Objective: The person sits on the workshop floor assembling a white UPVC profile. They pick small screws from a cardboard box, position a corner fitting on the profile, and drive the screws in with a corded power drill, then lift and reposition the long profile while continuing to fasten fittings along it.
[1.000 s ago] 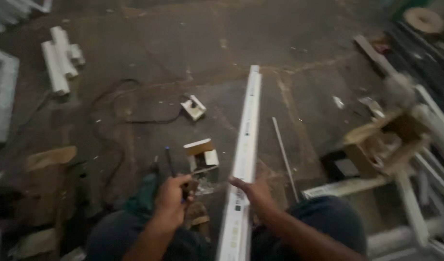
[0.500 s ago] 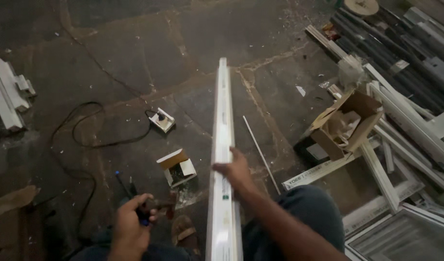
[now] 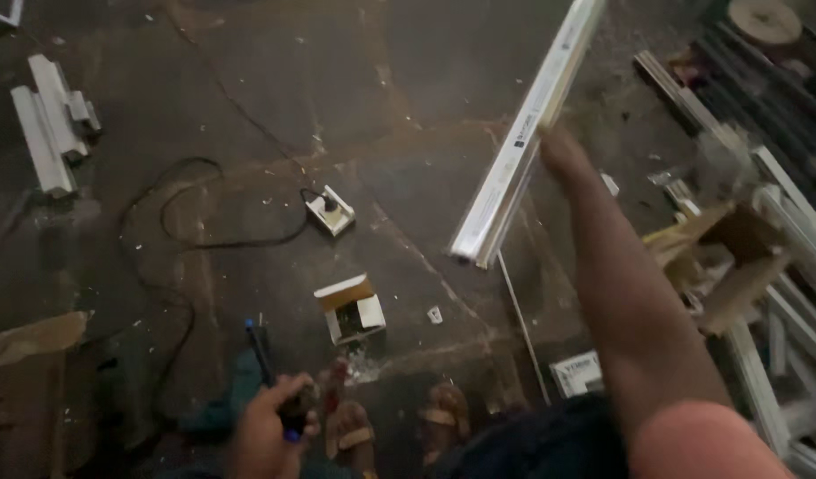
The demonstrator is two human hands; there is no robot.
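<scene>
One long white plastic strip [image 3: 525, 142], one small open cardboard box [image 3: 350, 307], one white socket block [image 3: 330, 210] on a black cable [image 3: 173, 257] and two sandalled feet [image 3: 399, 424] are seen over the dirty floor [image 3: 248, 106]. The strip is held raised and slanted above the floor by the right hand [image 3: 559, 151], closed around its middle. A dark-handled tool with a blue tip [image 3: 270, 377] is gripped in the tightly closed left hand [image 3: 270, 430], low beside the feet.

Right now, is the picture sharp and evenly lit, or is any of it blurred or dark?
Head view: dim overall; the dark concrete floor swallows detail. The raised right hand and long white plastic profile are motion-smeared, the near forearm is out of focus, and the cardboard clutter at right is blurred.
</scene>
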